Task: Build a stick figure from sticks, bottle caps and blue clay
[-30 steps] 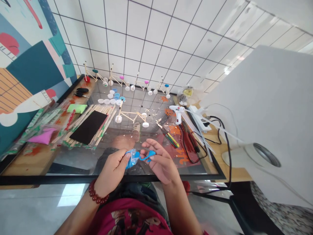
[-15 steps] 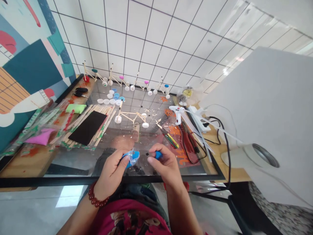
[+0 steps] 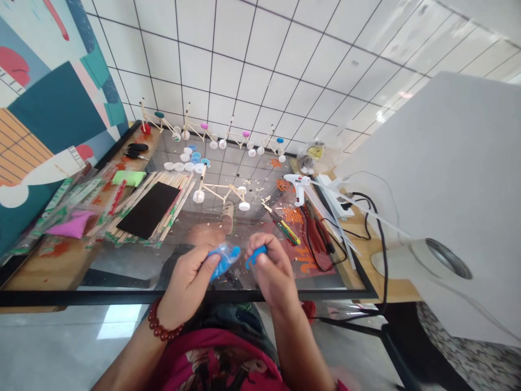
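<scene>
My left hand [image 3: 187, 285], with a red bead bracelet at the wrist, grips a clear plastic bag [image 3: 224, 260] of blue modelling clay. My right hand [image 3: 271, 269] pinches a small curved strip of blue clay [image 3: 256, 257] between its fingertips, a little apart from the bag. Both hands hover over the glass tabletop [image 3: 122, 277]. Ahead of them stands a bicycle model [image 3: 220, 193] of wooden sticks with white bottle-cap wheels. The clay inside the bag is partly hidden by my left fingers.
Several finished stick bicycles [image 3: 211, 133] line the far edge. Loose bottle caps [image 3: 189, 160], a white glue gun [image 3: 299, 184], a black sheet [image 3: 148, 210] on bundled sticks [image 3: 175, 184], bagged pink clay [image 3: 71, 225], cables [image 3: 317, 244] and wood shavings surround the hands.
The stretched blue strand between my hands has parted. My right hand now holds a small separate strip of clay, and my left hand keeps the bag.
</scene>
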Demonstrator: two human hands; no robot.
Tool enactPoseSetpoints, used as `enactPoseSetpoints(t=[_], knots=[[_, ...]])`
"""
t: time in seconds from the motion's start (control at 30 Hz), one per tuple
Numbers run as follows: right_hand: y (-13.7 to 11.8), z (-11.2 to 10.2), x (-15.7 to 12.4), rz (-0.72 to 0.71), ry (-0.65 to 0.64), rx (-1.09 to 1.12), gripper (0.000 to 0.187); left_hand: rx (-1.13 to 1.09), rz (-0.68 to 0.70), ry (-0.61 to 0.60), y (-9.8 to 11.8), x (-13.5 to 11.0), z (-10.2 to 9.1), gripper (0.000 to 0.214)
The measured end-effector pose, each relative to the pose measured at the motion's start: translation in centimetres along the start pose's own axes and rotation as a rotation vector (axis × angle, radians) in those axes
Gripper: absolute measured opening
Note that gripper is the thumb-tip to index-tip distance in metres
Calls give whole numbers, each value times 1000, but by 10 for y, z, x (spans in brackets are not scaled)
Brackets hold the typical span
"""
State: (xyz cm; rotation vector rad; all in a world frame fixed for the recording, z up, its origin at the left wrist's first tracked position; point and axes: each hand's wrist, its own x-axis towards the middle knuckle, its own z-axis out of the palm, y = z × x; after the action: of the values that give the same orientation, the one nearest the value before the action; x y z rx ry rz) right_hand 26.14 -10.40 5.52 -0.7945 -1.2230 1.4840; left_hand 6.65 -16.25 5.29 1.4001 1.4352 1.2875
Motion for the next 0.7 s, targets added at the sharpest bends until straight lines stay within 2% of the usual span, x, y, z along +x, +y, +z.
enactPoseSetpoints(t=[0.07,0.17,0.27,0.4,0.57,0.7], knots=[[1,-3,4,152,30,260,39,-60,-88,131,-3,1,-2,47],[6,-10,8,226,58,325,47,-149,-143,227,-10,2,-3,51],[13,-13,7,195,94,284,41,-183,-126,219,-12,1,-2,50],[13,-9,5,226,60,307,35,-175,-102,182,-12,-2,4,43],[7,1,4,296,-16,410,36,-80,33,156,-14,-3,7,31],[14,7,-1,250,16,154,32,89,275,163,-17,-3,4,24]])
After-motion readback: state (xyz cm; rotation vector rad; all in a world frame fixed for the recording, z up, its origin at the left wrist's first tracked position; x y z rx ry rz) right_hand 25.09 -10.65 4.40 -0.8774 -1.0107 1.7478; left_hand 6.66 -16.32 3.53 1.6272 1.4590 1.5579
